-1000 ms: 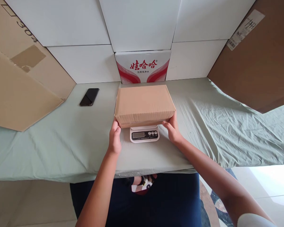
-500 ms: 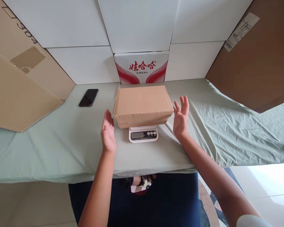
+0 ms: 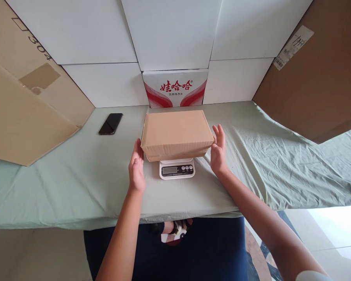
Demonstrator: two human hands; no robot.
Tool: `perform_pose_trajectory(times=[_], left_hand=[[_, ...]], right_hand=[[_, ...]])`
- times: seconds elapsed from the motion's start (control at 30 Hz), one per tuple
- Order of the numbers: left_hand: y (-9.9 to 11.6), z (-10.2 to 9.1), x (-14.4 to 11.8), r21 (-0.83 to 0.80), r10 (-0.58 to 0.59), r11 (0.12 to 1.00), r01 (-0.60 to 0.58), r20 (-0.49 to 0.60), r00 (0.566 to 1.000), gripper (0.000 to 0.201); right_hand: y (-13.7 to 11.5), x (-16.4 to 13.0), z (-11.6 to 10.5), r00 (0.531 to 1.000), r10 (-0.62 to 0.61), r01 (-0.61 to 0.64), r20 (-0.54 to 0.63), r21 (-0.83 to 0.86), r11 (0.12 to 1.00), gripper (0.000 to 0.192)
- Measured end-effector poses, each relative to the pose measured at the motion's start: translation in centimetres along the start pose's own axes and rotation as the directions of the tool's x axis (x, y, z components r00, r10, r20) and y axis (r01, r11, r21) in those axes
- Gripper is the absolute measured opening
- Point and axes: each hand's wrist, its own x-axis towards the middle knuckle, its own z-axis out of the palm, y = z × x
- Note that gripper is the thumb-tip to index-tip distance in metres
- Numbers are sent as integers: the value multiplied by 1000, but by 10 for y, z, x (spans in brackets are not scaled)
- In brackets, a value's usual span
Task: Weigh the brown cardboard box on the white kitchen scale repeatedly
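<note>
Left hand [image 3: 136, 168] at 9 o'clock and right hand [image 3: 218, 152] at 3 o'clock, both flat-open, flank cardboard box [image 3: 176, 134] resting on scale [image 3: 177, 170].

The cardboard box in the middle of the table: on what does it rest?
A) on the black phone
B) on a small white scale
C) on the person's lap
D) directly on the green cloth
B: the cardboard box sits on the small white scale, whose display panel shows under the box's front edge.
</note>
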Motion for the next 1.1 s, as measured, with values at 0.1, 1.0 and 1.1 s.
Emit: perform_pose_trajectory(times=[0.1, 1.0, 1.1], left_hand=[[1, 1, -1, 11, 3, 1000, -3, 8, 1000, 71], [-13, 44, 104, -19, -95, 995, 97, 96, 991, 77], [-37, 60, 139, -35, -152, 987, 156, 97, 984, 86]], right_hand=[[-1, 0, 1, 1000, 6, -6, -2, 26, 1000, 84], [3, 90, 38, 992, -119, 120, -36, 44, 992, 76], [21, 117, 42, 996, -67, 68, -67, 21, 997, 74]])
